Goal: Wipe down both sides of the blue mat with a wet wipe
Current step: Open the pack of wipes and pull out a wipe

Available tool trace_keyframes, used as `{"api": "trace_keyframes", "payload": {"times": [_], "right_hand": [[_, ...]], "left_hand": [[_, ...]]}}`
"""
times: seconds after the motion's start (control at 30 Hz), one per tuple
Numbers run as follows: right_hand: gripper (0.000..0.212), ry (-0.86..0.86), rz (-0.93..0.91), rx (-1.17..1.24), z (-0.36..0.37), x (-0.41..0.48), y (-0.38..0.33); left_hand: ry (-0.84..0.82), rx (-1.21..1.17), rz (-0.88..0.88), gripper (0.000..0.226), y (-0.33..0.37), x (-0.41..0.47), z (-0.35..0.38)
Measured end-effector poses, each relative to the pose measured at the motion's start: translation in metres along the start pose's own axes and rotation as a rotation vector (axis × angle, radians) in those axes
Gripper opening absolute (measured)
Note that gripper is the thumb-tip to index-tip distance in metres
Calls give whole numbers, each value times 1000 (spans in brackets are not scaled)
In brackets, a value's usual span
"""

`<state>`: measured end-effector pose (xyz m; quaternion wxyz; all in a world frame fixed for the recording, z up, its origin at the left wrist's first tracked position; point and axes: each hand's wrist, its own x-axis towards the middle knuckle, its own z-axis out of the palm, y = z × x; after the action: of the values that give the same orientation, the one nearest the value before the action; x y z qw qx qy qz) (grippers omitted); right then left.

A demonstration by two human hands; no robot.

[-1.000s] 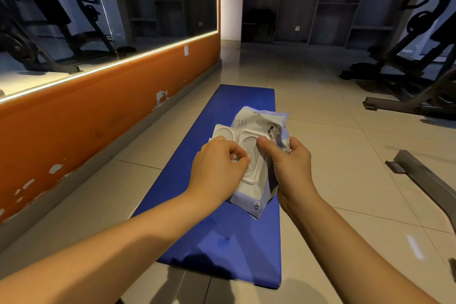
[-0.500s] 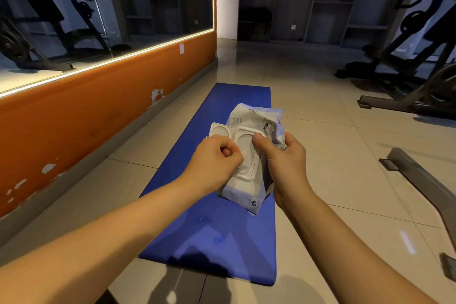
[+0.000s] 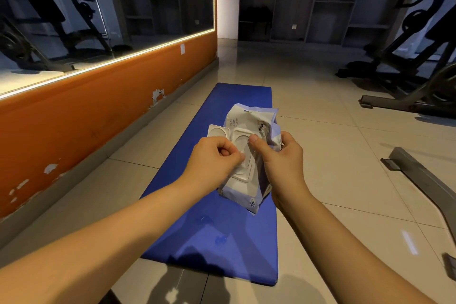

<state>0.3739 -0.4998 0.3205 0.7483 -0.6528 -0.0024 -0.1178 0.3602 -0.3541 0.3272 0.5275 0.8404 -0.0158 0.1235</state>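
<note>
below the fingers (image 3: 255,143) lies the blue mat (image 3: 217,242), while the right hand (image 3: 283,163) grips the wipe pack (image 3: 246,118) with curled fingers and the left hand (image 3: 212,165) pinches at its uncovered opening.

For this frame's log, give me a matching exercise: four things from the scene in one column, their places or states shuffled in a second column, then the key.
Column A
1. blue mat
2. wipe pack
3. flip lid
4. left hand

Column B
a. swung open, at the pack's left
b. fingertips pinched at the pack's opening
c. flat on the floor tiles
d. gripped by the right hand

Pairs: 1-c, 2-d, 3-a, 4-b.
</note>
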Motion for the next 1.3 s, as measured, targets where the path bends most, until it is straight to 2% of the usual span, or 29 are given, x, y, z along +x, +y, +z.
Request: {"api": "trace_keyframes", "payload": {"times": [0.17, 0.5, 0.6, 0.7, 0.8, 0.9, 0.97, 1.1, 1.2, 1.3], "right_hand": [[24, 6, 7, -14, -1, 1, 1], [25, 55, 10, -63, -5, 9, 6], [25, 58, 0, -102, -6, 14, 9], [26, 72, -71, -239, -5, 15, 12], [26, 79, -145, -341, -4, 14, 16], [27, 75, -153, -384, -5, 15, 21], [27, 79, -138, -381, -4, 15, 23], [26, 94, -85, -300, -8, 19, 23], [24, 92, -61, -283, -7, 19, 24], [23, 105, -45, -284, -7, 19, 25]], "left_hand": [[-33, -48, -58, 7, 1, 1, -3], [-320, -265, -204, 12, 11, 7, -20], [-277, -312, -203, 17, 9, 14, -28], [-241, -339, -192, 20, 10, 17, -36], [-293, -344, -150, 14, 13, 14, -38], [-296, -384, -85, 19, 16, 14, -40], [-202, -426, -87, 22, 15, 18, -44], [-4, -449, -242, 15, 6, 25, -43], [-94, -402, -298, 29, 4, 21, -41], [-161, -242, -214, 17, 4, 15, -37]]}}
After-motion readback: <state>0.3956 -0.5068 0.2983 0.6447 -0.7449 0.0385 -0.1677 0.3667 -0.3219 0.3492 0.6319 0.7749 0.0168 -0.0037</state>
